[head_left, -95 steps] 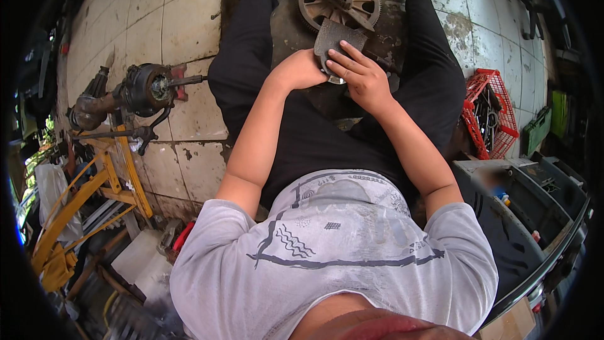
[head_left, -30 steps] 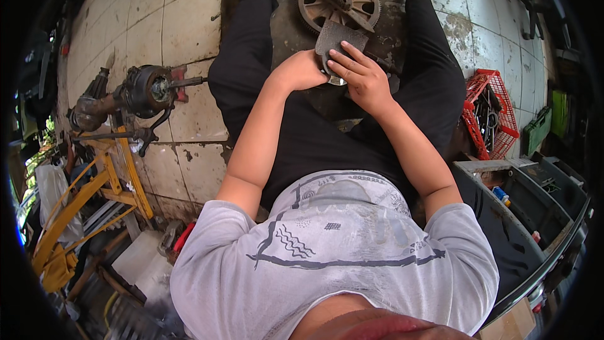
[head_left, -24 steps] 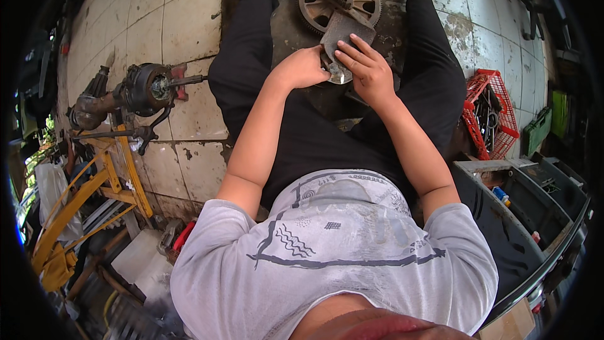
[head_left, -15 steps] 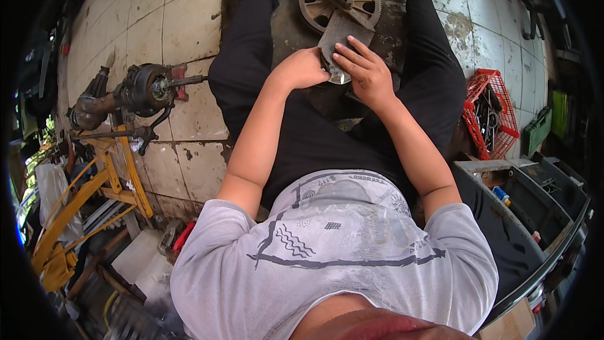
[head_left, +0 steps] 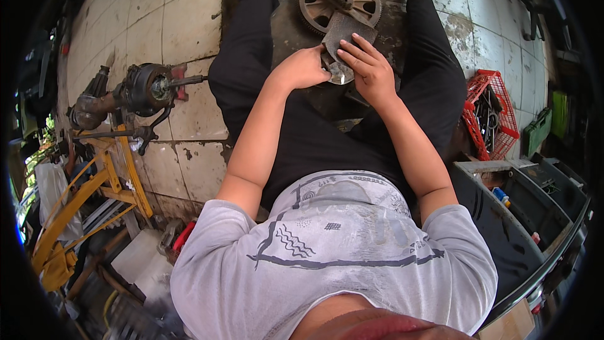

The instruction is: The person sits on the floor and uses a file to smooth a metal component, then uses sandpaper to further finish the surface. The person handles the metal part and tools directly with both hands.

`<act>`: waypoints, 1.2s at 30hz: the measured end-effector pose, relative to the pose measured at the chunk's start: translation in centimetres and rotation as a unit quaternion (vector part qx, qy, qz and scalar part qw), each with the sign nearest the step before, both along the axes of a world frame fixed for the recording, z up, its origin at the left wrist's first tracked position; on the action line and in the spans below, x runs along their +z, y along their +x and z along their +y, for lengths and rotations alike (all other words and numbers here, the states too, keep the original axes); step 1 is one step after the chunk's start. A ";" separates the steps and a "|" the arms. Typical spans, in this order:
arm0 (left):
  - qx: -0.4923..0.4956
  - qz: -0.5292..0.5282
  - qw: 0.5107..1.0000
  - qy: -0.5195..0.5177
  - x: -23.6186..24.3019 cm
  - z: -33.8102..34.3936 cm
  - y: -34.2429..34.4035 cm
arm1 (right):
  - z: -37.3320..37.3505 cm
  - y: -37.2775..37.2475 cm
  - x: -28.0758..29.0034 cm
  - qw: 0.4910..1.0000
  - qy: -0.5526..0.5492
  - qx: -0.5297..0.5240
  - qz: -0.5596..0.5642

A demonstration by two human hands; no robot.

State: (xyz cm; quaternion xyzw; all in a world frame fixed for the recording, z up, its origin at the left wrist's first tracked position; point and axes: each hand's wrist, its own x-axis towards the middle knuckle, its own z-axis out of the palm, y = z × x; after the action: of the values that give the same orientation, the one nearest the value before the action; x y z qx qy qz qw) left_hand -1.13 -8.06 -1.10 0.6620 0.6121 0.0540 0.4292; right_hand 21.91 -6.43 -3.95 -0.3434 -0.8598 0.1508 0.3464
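Note:
My left hand (head_left: 301, 69) is closed on the left edge of a round, shiny metal piece (head_left: 340, 74), its fingertips partly hidden. Over that piece lies a dark grey, rough-looking sheet (head_left: 350, 30) that resembles sandpaper. My right hand (head_left: 374, 74) holds this sheet from the right, fingers pressed along its top and thumb out of sight. Just beyond the sheet, a large rusty toothed gear wheel (head_left: 340, 1) lies flat on the floor between my outstretched legs. A brownish bar-like part rests across its hub.
Left, a greasy axle-like assembly (head_left: 129, 97) rests on a yellow metal stand (head_left: 126, 173). At right are a red plastic basket (head_left: 498, 113) of tools, a dark green case (head_left: 538, 131) and a grey compartmented toolbox (head_left: 497, 214). Stained tiles (head_left: 189, 19) cover the floor.
My right hand and the grey sheet have shifted slightly to the right, uncovering more of the shiny metal. My left hand has stayed in place.

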 end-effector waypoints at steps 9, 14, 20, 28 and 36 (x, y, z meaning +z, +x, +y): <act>0.013 -0.014 1.000 -0.009 -0.2 -0.1 -0.1 | 0.1 0.0 0.1 1.000 -0.013 0.010 0.002; 0.006 -0.028 1.000 -0.006 0.3 -0.2 -0.2 | -0.1 0.0 0.1 0.999 -0.011 0.031 -0.005; -0.012 -0.044 0.999 0.013 -0.9 -0.4 -0.6 | -0.4 -0.1 0.1 0.999 -0.006 0.040 -0.007; -0.008 -0.027 1.000 -0.001 -1.2 -0.4 -0.6 | -0.6 0.0 0.8 0.998 0.011 0.042 -0.047; -0.008 -0.051 0.999 -0.007 -0.3 -0.3 -0.4 | -0.8 -0.1 0.5 0.999 0.015 0.028 -0.043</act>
State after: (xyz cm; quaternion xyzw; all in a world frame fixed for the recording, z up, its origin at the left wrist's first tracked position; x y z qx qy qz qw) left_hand -1.58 -8.40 -1.44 0.6600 0.5848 0.0798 0.4648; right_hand 21.83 -7.23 -3.47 -0.3201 -0.8854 0.1324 0.3099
